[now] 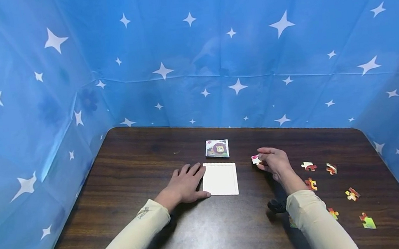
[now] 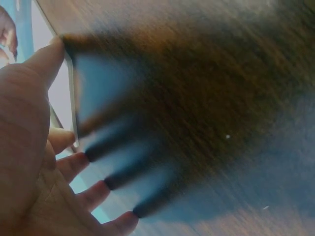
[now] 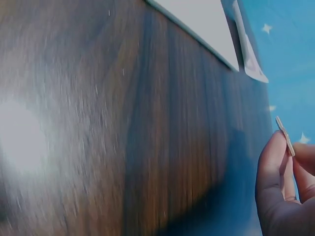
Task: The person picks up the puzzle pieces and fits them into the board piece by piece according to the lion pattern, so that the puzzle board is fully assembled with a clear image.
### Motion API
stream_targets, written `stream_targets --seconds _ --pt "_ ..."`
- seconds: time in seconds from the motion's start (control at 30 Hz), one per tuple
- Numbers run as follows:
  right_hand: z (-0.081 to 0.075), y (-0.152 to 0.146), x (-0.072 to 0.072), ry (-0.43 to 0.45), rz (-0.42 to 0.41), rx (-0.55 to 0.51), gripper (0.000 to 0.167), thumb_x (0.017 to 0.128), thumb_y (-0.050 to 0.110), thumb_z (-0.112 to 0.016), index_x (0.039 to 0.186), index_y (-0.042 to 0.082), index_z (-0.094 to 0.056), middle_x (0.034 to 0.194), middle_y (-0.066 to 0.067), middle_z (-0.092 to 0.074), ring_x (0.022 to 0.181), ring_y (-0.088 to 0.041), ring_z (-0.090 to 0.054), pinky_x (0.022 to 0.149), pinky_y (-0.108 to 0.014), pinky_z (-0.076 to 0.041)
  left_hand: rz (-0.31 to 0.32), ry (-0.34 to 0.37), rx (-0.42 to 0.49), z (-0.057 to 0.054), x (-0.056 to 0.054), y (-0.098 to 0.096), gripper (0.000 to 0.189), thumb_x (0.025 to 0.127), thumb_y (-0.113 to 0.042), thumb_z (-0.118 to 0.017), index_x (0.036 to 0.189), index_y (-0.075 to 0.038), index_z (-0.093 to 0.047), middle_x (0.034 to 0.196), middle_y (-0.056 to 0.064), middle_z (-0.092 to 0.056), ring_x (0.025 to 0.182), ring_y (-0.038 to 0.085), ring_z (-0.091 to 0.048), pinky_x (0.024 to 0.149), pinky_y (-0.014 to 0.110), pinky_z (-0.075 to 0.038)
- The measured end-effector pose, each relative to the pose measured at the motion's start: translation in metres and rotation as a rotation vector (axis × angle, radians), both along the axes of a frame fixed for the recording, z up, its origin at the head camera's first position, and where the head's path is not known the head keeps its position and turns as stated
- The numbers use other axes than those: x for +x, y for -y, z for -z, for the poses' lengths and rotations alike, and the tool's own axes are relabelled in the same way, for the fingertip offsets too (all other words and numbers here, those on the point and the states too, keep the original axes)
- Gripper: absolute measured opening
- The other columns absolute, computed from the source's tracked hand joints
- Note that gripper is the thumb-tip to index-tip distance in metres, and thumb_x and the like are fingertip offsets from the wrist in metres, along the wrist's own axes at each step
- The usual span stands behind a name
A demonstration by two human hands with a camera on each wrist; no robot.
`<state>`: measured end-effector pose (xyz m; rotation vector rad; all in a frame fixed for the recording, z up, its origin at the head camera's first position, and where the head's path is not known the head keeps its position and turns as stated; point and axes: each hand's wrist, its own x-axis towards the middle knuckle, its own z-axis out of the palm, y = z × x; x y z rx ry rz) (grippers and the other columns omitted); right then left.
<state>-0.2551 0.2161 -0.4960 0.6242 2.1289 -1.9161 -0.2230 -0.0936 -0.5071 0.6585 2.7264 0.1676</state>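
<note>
A white square puzzle tray (image 1: 220, 179) lies on the table. My left hand (image 1: 186, 184) rests at its left side, fingers spread, with thumb and index finger at the tray's edge. In the left wrist view the left fingertips (image 2: 74, 164) touch the tabletop. To the right of the tray, my right hand (image 1: 274, 162) pinches a white and pink puzzle piece (image 1: 255, 159) between thumb and fingers. The right wrist view shows that puzzle piece (image 3: 285, 136) edge-on, held above the table. Behind the tray lies a small picture card (image 1: 217, 149) with a lion on it.
Several loose puzzle pieces are scattered on the right of the dark wooden table (image 1: 143, 156), among them a green one (image 1: 368, 222) and a red and white one (image 1: 331, 168). Some are partly hidden by the right arm. A blue star-patterned curtain (image 1: 183, 51) surrounds the table.
</note>
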Motion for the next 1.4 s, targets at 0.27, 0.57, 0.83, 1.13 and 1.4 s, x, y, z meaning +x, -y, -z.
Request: stream_targets --seconds 0.27,0.57,0.83,1.13,1.4 --pt "0.005 0.024 0.000 0.009 -0.014 -0.046 0.037 0.102 0.002 -0.053 0.139 -0.001 -0.057 0.097 -0.005 -0.056 0.075 -0.010 -0.056 0.067 -0.019 -0.059 -0.009 0.011 0.001 0.000 0.000 0.000 0.088 0.093 -0.066 -0.058 0.163 -0.022 -0.025 0.170 0.006 -0.022 0.155 0.038 -0.022 0.119 0.065 -0.025" --pt "0.011 0.053 -0.002 0.033 -0.022 -0.101 0.034 0.102 0.003 -0.053 0.135 0.000 -0.060 0.095 -0.004 -0.060 0.072 -0.010 -0.060 0.066 -0.020 -0.059 -0.008 0.017 0.003 0.000 0.000 0.000 0.088 0.093 -0.067 -0.058 0.163 -0.023 -0.025 0.170 0.006 -0.021 0.155 0.038 -0.021 0.119 0.065 -0.025" --pt "0.013 0.076 -0.004 0.047 -0.035 -0.086 0.028 0.102 0.003 -0.054 0.128 0.003 -0.065 0.100 -0.006 -0.060 0.073 -0.012 -0.058 0.065 -0.021 -0.058 -0.011 0.006 -0.003 0.002 0.000 0.000 0.089 0.093 -0.068 -0.057 0.163 -0.023 -0.025 0.170 0.005 -0.022 0.155 0.037 -0.022 0.119 0.064 -0.026" --pt "0.015 0.097 -0.002 0.021 -0.077 -0.080 0.026 0.101 0.002 -0.056 0.124 0.001 -0.066 0.092 -0.006 -0.060 0.072 -0.013 -0.060 0.065 -0.023 -0.058 -0.023 0.013 0.013 0.002 0.000 0.000 0.089 0.092 -0.068 -0.058 0.162 -0.024 -0.026 0.170 0.004 -0.023 0.155 0.037 -0.022 0.119 0.064 -0.025" --pt "0.013 0.116 0.000 0.034 -0.090 -0.045 0.026 0.100 0.003 -0.057 0.125 0.003 -0.068 0.101 -0.009 -0.065 0.077 -0.014 -0.064 0.067 -0.024 -0.059 -0.031 0.007 0.013 0.001 0.001 0.001 0.089 0.092 -0.068 -0.059 0.162 -0.023 -0.027 0.169 0.004 -0.024 0.155 0.037 -0.023 0.119 0.063 -0.026"
